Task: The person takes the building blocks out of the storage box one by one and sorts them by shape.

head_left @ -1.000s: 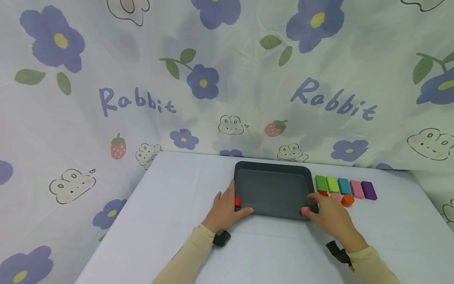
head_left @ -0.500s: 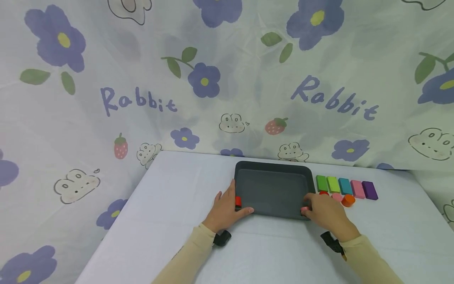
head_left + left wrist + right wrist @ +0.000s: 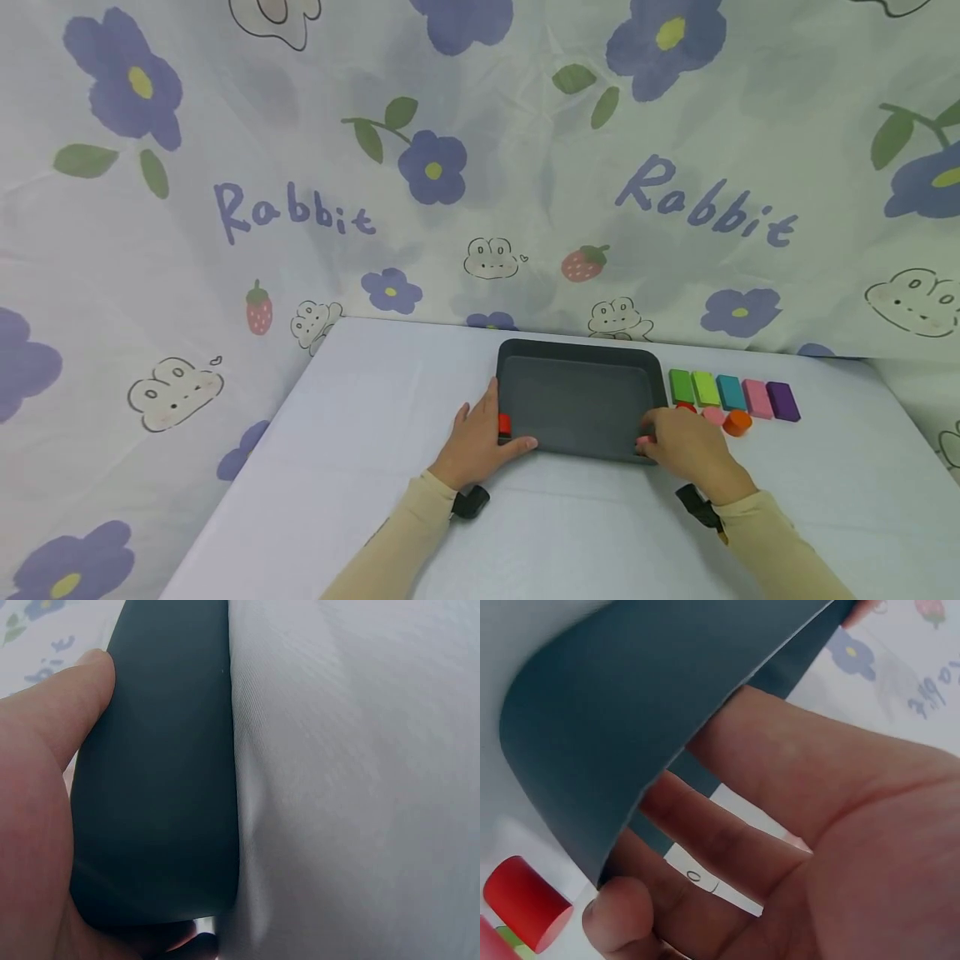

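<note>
A dark grey rectangular tray (image 3: 581, 400) lies on the white table. At its front left corner my left hand (image 3: 471, 443) holds it steady, fingers straight along the left side and thumb on the front rim (image 3: 161, 765). Inside that corner sits a small red block (image 3: 504, 426). My right hand (image 3: 692, 450) reaches over the front right corner and pinches a small pink block (image 3: 644, 442) low inside the tray. In the right wrist view the thumb and fingertips (image 3: 735, 727) dip behind the tray wall, so the pink block is hidden there.
Right of the tray stand green (image 3: 681, 386), lime (image 3: 705, 388), blue (image 3: 731, 392), pink (image 3: 757, 398) and purple (image 3: 783, 402) blocks in a row. In front of them are red (image 3: 526, 900), pink (image 3: 713, 415) and orange (image 3: 738, 423) cylinders. A printed cloth (image 3: 525, 167) hangs behind the table.
My right hand has moved slightly left and lower over the tray's front right corner with the pink block. The left hand has stayed in place.
</note>
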`<action>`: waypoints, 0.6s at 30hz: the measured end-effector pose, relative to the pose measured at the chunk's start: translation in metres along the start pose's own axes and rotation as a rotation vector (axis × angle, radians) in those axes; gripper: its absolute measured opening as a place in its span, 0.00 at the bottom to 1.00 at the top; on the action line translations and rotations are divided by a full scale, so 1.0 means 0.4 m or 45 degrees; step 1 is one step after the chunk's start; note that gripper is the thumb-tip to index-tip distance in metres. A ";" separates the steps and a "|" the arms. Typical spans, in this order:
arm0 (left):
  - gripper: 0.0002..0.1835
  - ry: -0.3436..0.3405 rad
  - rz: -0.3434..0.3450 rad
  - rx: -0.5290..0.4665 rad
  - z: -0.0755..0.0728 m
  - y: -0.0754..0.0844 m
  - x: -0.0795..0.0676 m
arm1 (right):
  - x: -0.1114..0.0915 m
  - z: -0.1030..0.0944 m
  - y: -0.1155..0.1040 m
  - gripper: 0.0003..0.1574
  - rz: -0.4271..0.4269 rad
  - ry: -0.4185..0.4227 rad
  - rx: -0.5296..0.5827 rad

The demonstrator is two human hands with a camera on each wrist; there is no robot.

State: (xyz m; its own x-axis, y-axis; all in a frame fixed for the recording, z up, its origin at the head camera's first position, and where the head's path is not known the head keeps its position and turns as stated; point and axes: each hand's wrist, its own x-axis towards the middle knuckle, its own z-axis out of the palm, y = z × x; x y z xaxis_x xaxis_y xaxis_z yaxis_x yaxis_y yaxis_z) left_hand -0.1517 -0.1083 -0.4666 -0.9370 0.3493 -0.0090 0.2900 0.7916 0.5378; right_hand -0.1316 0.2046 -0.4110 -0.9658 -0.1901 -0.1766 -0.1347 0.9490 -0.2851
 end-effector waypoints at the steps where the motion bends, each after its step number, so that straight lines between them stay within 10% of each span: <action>1: 0.62 0.000 0.000 0.000 -0.001 0.001 0.000 | 0.001 0.000 0.001 0.20 0.003 -0.004 0.007; 18: 0.62 -0.033 -0.024 -0.001 -0.022 0.013 0.011 | 0.007 -0.021 0.028 0.20 -0.016 0.034 0.179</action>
State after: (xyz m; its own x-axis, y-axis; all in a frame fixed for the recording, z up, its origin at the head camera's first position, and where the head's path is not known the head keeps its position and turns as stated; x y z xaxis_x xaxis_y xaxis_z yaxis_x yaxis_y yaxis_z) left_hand -0.1561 -0.1071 -0.4564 -0.9370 0.3468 -0.0409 0.2718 0.7978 0.5382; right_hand -0.1377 0.2166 -0.4066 -0.9699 -0.1935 -0.1478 -0.1164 0.9017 -0.4165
